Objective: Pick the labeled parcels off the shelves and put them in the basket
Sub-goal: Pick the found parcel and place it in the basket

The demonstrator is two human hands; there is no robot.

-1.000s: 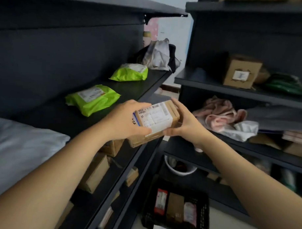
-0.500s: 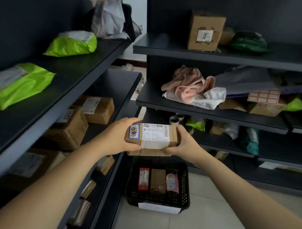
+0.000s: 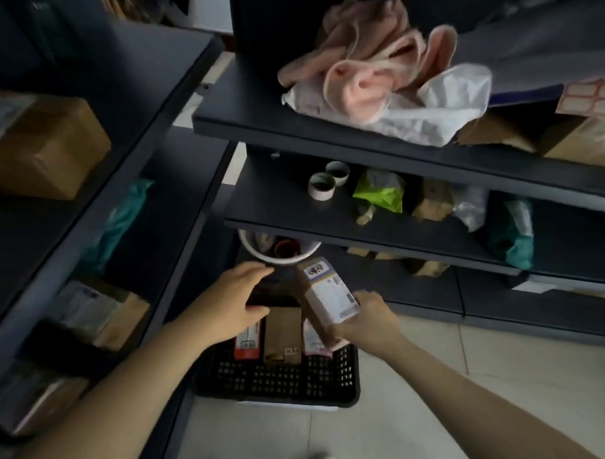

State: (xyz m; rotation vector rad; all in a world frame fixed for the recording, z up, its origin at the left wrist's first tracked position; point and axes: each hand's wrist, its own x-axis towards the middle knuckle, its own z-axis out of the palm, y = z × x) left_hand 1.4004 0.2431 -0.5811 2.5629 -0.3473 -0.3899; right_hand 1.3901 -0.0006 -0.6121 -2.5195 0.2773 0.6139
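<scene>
My right hand grips a small brown cardboard parcel with a white label, tilted over the right side of the black plastic basket on the floor. My left hand hovers over the basket's far left part with fingers loosely spread, holding nothing. Inside the basket lie three parcels side by side: a red and white one, a brown one and a pinkish one, partly hidden by my hands.
Dark shelves stand left and ahead. Cardboard boxes sit on the left shelves. Ahead lie pink cloth, tape rolls, a green bag and a teal bag. A white bowl sits behind the basket. Pale floor tiles lie right.
Both hands lowered the labeled parcel from chest height down over the basket. My left hand let go of it; my right hand alone holds it, tilted. My view dropped toward the floor.
</scene>
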